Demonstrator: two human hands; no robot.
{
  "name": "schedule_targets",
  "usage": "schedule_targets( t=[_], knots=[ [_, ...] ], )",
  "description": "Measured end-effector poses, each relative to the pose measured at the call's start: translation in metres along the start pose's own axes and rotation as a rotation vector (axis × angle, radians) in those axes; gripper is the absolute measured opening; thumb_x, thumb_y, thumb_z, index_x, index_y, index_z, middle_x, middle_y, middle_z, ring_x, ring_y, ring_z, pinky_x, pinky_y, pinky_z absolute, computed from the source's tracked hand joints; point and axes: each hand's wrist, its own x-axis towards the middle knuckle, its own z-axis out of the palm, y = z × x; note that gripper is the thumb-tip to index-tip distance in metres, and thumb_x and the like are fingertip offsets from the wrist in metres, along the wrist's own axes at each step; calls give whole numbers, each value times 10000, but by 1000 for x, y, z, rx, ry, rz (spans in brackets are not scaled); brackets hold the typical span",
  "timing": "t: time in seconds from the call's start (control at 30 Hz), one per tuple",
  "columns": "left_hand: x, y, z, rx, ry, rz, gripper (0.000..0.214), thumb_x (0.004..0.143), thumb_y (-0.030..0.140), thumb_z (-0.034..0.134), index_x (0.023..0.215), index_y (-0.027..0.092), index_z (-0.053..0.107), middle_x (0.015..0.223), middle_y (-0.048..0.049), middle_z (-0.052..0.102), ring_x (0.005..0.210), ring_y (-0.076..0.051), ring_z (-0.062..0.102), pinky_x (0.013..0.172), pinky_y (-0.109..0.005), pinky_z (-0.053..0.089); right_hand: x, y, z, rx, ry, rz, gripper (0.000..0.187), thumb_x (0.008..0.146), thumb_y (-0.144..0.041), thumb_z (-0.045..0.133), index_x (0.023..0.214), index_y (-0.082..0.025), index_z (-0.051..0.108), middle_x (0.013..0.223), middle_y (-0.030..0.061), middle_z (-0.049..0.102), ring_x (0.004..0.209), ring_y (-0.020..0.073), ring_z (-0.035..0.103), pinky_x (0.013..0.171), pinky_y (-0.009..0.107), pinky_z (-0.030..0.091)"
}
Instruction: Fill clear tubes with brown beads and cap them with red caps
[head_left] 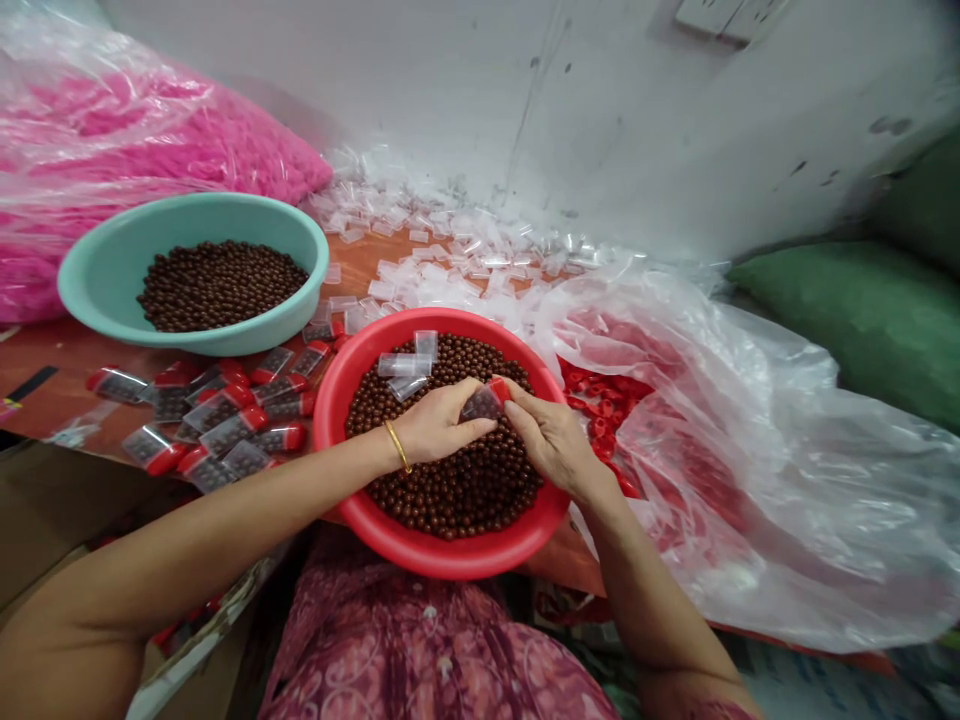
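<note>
Over a red basin (442, 565) of small brown balls (450, 495), my left hand (442, 420) grips a clear plastic container (480, 404) with dark balls inside. My right hand (551, 435) pinches the red cap (499, 389) at the container's other end. How firmly the cap sits cannot be seen. Behind my left hand, a few clear empty containers (405, 365) lie on the balls in the basin. A gold bangle circles my left wrist.
Filled red-capped containers (232, 435) lie left of the red basin. A turquoise basin (82, 285) holds more brown balls. Clear empty containers (480, 245) are strewn along the wall. On the right lies a plastic bag (810, 480) of red caps; a bag of pink pieces (172, 140) stands back left.
</note>
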Motion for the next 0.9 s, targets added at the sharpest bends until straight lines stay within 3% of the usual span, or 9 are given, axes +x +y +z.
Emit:
schedule_targets(
  t=[0.1,0.2,0.4,0.53,0.63,0.73,0.8,0.9],
  knots=[
    [-2,6,0,112,21,-42,173,746,310,579,822,166,521,739,18,561,682,-132,511,654,-251,406,-3,-1,-3,-163,1,-53,390,881,-375,402,1138,-226,654,833,61,722,718,197,673,682,305,530],
    [-1,11,-3,174,19,-69,141,712,280,597,761,173,520,680,32,546,624,-119,489,608,-235,381,-7,-3,-4,-262,21,-120,386,870,-366,411,1126,-214,657,602,37,642,522,160,586,548,269,466],
    [0,10,-5,271,-16,-55,93,696,247,570,744,173,541,627,33,555,558,-113,476,553,-226,346,-11,-9,4,-276,-30,-130,492,893,-378,354,1294,-150,527,531,33,564,437,159,487,488,283,403],
    [-1,6,-2,348,-21,-57,137,708,281,560,782,167,576,672,0,617,599,-138,539,568,-236,363,-9,-10,4,-267,-63,-131,503,871,-433,381,1207,-129,598,544,59,577,468,171,501,501,294,408],
    [-1,7,-1,389,-10,-62,189,711,320,546,809,171,606,707,-22,655,652,-165,590,591,-245,388,-1,-10,1,-145,-22,-103,480,861,-517,389,1005,-181,701,529,37,551,475,156,493,528,295,418],
    [-1,11,1,470,-62,-53,227,689,363,549,782,176,636,700,-41,672,681,-196,624,612,-261,420,13,-12,7,153,122,18,563,883,-585,301,805,-204,708,503,8,486,478,135,471,525,280,408],
    [-1,13,3,525,-113,-41,252,677,394,560,756,172,648,696,-55,678,695,-216,638,629,-276,443,22,-15,16,383,169,144,627,877,-631,244,802,-193,686,534,1,479,469,116,439,486,259,386],
    [-3,14,4,566,-160,-16,277,678,400,568,776,158,662,718,-74,688,707,-237,651,654,-300,471,29,-19,30,579,100,251,636,855,-666,237,982,-197,647,717,15,557,538,104,473,506,239,415]
  ],
)
